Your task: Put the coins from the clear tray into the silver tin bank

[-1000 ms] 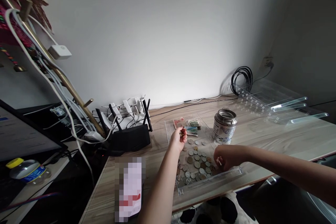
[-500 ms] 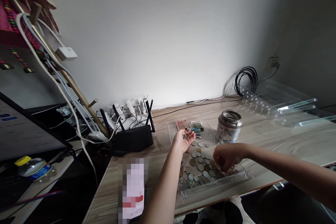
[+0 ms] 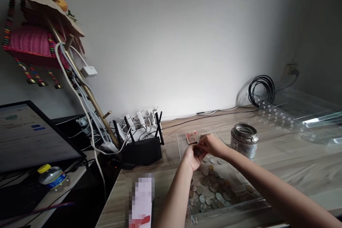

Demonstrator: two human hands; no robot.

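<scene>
My left hand (image 3: 192, 157) is cupped, palm up, around a few coins (image 3: 198, 151) that show dark between its fingers. Over that palm, my right hand (image 3: 212, 145) has its fingertips pinched together and touching the left fingers; whatever sits in the pinch is hidden. Both hands hover above a clear plastic tray (image 3: 231, 209). Many silver and brass-coloured loose coins (image 3: 213, 187) lie spread across it, below my wrists. A reddish banknote (image 3: 191, 137) lies at its far end, and my right hand covers the other notes. To the right stands a metal can (image 3: 244, 144) with a slotted lid.
A pixelated phone-like object (image 3: 143, 199) lies at front left, with a black router (image 3: 143, 151) behind it. Clear acrylic panels (image 3: 299, 121) and coiled black cable (image 3: 262, 91) are at back right. A laptop (image 3: 34, 135) and yellow-capped bottle (image 3: 53, 178) stand at left.
My right hand has left the coins at the tray's right side and moved up and left to my left hand. My left fingers have curled in. The view has shifted left and up.
</scene>
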